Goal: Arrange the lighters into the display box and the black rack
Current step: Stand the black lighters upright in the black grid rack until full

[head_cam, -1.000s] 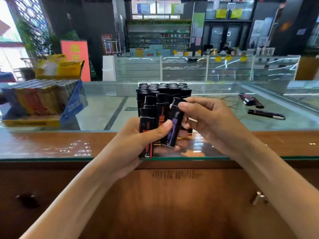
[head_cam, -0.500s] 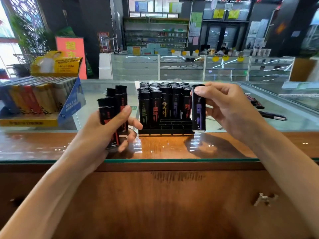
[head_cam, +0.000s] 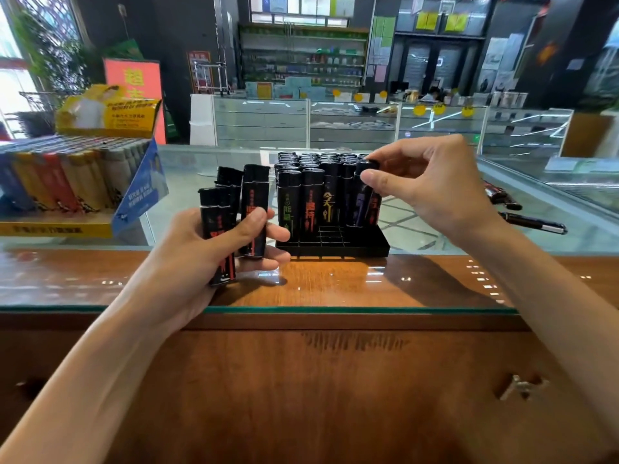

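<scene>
The left hand (head_cam: pixel 194 262) is closed around a bundle of black lighters (head_cam: pixel 234 216). The thumb lies across their fronts and the fingers wrap behind. At least three lighters show in the bundle, held upright with red print on their sides. The bundle is held just left of the black rack (head_cam: pixel 335 251) and is not touching it.

The right hand (head_cam: pixel 435 192) pinches the cap of a single purple-printed lighter (head_cam: pixel 360 202) between thumb and forefinger; the other fingers are loosely curled above. This lighter stands upright at the right end of the rack's filled section, with its base down among the slots. Whether it is fully seated cannot be told.

The rack sits on the glass counter (head_cam: pixel 335 293), near its front edge. The rear rows are filled with black lighters standing upright. Green-, red- and yellow-printed ones face forward to the left of the held lighter. Several grid slots at the front of the rack are open.

The display box (head_cam: pixel 140 195) stands at the far left of the counter, well apart from the rack. It is tilted back and holds rows of coloured lighters (head_cam: pixel 67 175). A yellow carton (head_cam: pixel 107 112) sits behind it.

A dark pen (head_cam: pixel 532 224) lies on the glass to the right of the right hand, with another small dark item (head_cam: pixel 499 195) just beyond it.
</scene>
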`<control>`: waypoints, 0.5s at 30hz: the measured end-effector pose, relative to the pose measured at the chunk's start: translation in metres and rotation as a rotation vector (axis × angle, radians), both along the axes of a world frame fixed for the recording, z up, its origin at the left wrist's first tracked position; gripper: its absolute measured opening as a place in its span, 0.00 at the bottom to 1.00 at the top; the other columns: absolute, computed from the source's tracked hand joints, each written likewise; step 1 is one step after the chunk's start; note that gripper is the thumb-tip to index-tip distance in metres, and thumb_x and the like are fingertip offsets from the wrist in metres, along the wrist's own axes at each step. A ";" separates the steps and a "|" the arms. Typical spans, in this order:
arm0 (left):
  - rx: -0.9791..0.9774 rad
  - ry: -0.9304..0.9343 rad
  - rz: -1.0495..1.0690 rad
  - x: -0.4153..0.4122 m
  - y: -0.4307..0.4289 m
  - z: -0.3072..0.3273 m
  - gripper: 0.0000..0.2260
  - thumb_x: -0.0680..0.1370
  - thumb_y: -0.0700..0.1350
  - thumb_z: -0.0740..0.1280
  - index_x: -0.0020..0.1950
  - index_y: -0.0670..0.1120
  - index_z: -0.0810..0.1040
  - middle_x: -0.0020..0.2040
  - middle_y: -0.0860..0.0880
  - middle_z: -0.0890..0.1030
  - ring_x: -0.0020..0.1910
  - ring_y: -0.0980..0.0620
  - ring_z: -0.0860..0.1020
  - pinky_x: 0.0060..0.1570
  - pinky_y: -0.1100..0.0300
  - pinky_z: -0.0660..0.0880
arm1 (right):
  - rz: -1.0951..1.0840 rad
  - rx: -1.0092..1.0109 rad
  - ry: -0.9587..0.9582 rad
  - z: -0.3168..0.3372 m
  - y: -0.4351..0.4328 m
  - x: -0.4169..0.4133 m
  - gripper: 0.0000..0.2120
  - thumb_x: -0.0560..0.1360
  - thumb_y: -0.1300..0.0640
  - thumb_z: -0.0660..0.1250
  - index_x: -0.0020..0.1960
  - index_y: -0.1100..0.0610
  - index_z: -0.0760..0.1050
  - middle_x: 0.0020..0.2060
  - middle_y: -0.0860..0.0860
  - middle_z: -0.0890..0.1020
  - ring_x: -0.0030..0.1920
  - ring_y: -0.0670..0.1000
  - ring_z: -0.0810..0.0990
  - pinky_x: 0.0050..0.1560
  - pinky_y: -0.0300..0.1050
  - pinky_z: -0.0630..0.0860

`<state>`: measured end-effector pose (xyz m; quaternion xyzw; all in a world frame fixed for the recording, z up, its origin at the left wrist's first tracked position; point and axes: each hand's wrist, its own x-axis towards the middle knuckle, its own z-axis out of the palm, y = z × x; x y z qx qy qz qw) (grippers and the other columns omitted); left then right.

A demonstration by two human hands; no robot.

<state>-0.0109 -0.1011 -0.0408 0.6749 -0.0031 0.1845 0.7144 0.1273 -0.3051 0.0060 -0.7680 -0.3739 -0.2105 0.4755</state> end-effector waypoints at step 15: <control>0.006 0.012 -0.001 0.000 -0.002 0.002 0.10 0.70 0.47 0.68 0.46 0.44 0.83 0.43 0.42 0.84 0.42 0.43 0.84 0.36 0.58 0.80 | -0.128 -0.179 -0.311 -0.005 0.012 0.001 0.16 0.70 0.57 0.74 0.56 0.60 0.81 0.43 0.51 0.75 0.36 0.37 0.67 0.39 0.25 0.64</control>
